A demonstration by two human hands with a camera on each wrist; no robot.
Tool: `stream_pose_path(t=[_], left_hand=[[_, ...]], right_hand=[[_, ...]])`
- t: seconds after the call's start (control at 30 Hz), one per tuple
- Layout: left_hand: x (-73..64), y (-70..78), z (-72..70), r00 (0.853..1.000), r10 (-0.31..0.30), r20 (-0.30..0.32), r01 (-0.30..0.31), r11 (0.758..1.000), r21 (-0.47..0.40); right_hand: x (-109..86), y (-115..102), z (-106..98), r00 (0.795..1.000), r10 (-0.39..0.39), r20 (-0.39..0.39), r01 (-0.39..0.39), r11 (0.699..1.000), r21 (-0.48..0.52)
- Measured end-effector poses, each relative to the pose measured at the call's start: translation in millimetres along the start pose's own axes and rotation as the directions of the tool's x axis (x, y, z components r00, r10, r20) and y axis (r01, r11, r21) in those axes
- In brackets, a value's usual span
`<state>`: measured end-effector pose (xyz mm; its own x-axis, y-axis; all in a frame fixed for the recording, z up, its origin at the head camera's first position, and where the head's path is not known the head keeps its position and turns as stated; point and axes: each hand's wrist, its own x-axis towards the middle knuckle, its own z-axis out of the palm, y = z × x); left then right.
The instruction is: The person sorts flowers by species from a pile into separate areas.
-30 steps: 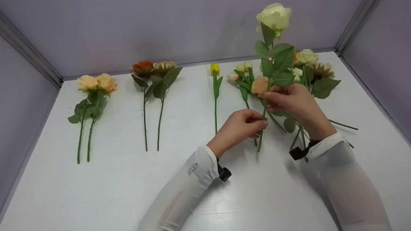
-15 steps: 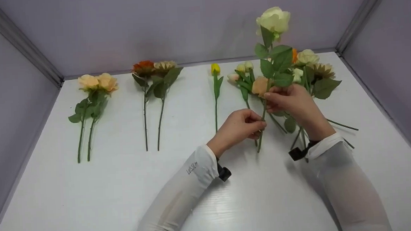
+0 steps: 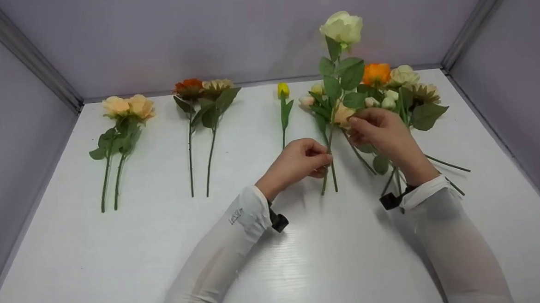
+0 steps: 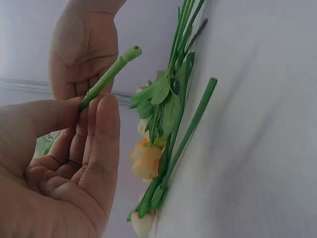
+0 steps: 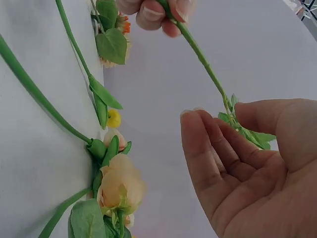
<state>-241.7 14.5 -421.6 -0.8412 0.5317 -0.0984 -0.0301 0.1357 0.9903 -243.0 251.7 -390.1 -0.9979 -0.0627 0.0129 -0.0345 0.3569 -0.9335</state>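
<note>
One cream flower [image 3: 341, 29] rises right of centre in the upper frame, its stem pinched by the left hand's [image 3: 293, 162] fingers; the right hand's [image 3: 384, 129] fingers are parted near it. Two peach roses [image 3: 140, 107] lie upper left on the counter [image 3: 95, 257], one yellow tulip [image 3: 283, 91] lies upper centre, its lower stem hidden, and the overlapping flowers [image 3: 391, 100] at right defy counting.
</note>
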Motion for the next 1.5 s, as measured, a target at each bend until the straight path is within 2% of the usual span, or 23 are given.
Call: stream_pose_path(t=[0.17,0.3,0.4,0.57,0.63,0.77,0.93,1.07,1.17,1.23,1.33,1.5], left_hand=[[-19.2,-0.9,-45.5,0.997,-0.056,-0.056,0.059,0.996,0.061],[-45.8,-7.9,-86.9,0.985,-0.093,-0.143,0.109,0.988,0.108],[-70.0,-14.8,-119.8,0.967,-0.135,-0.217,0.170,0.974,0.151],[-113.7,-16.7,-175.9,0.924,-0.193,-0.329,0.276,0.933,0.229],[-131.6,-13.4,-196.3,0.907,-0.193,-0.375,0.308,0.911,0.275],[-165.2,-5.0,-232.3,0.865,-0.168,-0.473,0.372,0.848,0.378],[-192.0,-8.6,-272.3,0.814,-0.131,-0.566,0.458,0.744,0.486],[-205.1,-21.2,-295.5,0.787,-0.119,-0.606,0.517,0.663,0.541],[-211.5,-32.3,-305.5,0.780,-0.130,-0.613,0.549,0.611,0.570],[-214.5,-38.7,-309.0,0.780,-0.134,-0.611,0.562,0.579,0.590],[-217.6,-45.5,-312.1,0.782,-0.144,-0.606,0.570,0.557,0.604],[-221.7,-52.2,-314.3,0.782,-0.139,-0.608,0.573,0.546,0.611]], right_hand=[[1.1,-3.3,5.8,1.000,-0.012,0.002,0.012,0.992,-0.128],[-0.9,-2.8,8.7,0.999,-0.050,-0.019,0.042,0.953,-0.300],[-3.0,-1.7,11.9,0.995,-0.101,-0.026,0.082,0.910,-0.407],[-6.7,-2.9,16.0,0.988,-0.156,0.019,0.146,0.860,-0.489],[-9.0,-4.8,16.4,0.984,-0.177,0.033,0.169,0.842,-0.512],[-12.6,-7.8,16.6,0.973,-0.225,0.051,0.217,0.823,-0.525],[-16.5,-7.7,15.6,0.967,-0.246,0.060,0.240,0.813,-0.530],[-17.8,-6.5,14.8,0.970,-0.236,0.059,0.231,0.813,-0.534],[-17.4,-6.1,15.2,0.972,-0.228,0.063,0.226,0.815,-0.534],[-16.4,-6.1,15.9,0.971,-0.227,0.069,0.228,0.814,-0.534],[-14.2,-6.4,17.5,0.970,-0.230,0.075,0.234,0.814,-0.532],[-10.7,-7.5,19.6,0.969,-0.234,0.082,0.240,0.808,-0.537]])
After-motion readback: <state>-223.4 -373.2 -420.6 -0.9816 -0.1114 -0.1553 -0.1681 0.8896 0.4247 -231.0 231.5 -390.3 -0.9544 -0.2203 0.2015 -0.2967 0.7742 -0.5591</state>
